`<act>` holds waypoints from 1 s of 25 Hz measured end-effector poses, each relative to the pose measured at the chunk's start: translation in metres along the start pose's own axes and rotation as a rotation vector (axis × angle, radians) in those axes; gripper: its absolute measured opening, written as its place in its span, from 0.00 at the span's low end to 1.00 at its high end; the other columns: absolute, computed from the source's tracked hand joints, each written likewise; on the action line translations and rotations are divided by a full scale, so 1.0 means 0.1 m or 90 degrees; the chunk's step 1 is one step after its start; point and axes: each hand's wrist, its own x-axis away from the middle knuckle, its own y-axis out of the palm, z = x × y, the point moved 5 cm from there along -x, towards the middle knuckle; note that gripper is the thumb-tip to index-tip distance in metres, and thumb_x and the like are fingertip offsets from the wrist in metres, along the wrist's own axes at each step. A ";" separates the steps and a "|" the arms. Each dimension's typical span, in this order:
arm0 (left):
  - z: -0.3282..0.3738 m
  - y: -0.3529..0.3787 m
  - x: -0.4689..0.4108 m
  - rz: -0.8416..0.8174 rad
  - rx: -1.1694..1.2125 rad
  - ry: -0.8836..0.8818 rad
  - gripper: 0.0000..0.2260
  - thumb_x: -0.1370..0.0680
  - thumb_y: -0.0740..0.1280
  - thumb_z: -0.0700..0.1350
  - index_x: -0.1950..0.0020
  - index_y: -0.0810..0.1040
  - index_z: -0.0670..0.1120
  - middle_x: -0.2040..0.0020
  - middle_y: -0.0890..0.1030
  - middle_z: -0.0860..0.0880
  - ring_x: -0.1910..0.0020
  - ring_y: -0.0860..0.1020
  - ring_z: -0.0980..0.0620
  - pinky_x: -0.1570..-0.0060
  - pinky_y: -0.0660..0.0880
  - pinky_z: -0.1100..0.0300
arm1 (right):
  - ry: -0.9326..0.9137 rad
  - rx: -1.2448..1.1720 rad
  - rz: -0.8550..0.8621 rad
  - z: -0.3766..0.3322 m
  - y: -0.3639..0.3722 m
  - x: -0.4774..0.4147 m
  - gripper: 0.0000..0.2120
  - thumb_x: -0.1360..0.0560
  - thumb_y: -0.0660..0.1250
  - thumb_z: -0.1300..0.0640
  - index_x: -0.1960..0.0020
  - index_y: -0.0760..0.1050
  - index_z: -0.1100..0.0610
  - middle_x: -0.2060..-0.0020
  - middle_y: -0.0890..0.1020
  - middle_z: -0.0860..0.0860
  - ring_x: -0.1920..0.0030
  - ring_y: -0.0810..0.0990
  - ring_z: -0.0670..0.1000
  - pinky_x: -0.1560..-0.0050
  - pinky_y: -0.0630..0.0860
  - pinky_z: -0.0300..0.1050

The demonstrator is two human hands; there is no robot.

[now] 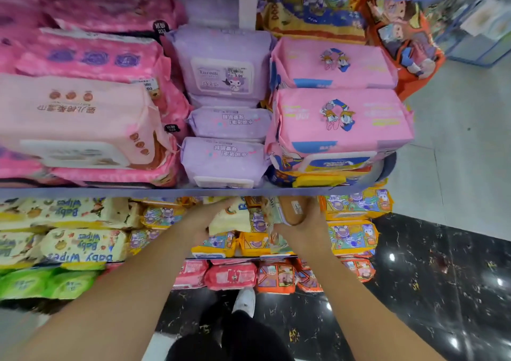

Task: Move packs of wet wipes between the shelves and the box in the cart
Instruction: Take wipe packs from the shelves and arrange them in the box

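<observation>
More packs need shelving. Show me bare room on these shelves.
One gap: at the top shelf's back, behind the purple packs, between the pink packs and the yellow packs. Elsewhere that shelf is packed tight. The lower shelf is crowded round the left hand, holding a cream pack, and the right hand, holding a brown-lidded pack.

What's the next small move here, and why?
Probably push both packs slightly deeper and set them down on the yellow packs. The left hand grips a cream pack, the right hand a brown-lidded pack, both held at the front of the middle shelf, above that stack.
</observation>
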 end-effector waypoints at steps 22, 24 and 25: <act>-3.11 -4.35 3.94 0.368 0.369 0.243 0.35 0.43 0.85 0.54 0.39 0.80 0.45 0.50 0.88 0.45 0.50 0.86 0.42 0.44 0.81 0.42 | -0.355 -0.056 -0.350 -2.02 3.26 3.97 0.50 0.38 0.83 0.57 0.23 0.61 0.51 0.39 0.78 0.53 0.47 0.80 0.54 0.44 0.76 0.49; -3.36 -4.87 4.31 0.416 0.418 0.277 0.35 0.41 0.85 0.53 0.37 0.79 0.44 0.49 0.88 0.44 0.51 0.87 0.41 0.48 0.82 0.44 | -0.393 -0.054 -0.391 -2.32 3.73 4.47 0.53 0.43 0.82 0.50 0.23 0.60 0.48 0.38 0.78 0.52 0.46 0.81 0.54 0.44 0.78 0.51; -3.46 -5.10 4.49 0.448 0.446 0.286 0.31 0.37 0.84 0.50 0.37 0.78 0.44 0.50 0.88 0.44 0.52 0.87 0.42 0.52 0.83 0.46 | -0.413 -0.056 -0.413 -2.46 3.96 4.69 0.53 0.44 0.80 0.47 0.23 0.60 0.47 0.38 0.77 0.52 0.45 0.81 0.54 0.44 0.79 0.52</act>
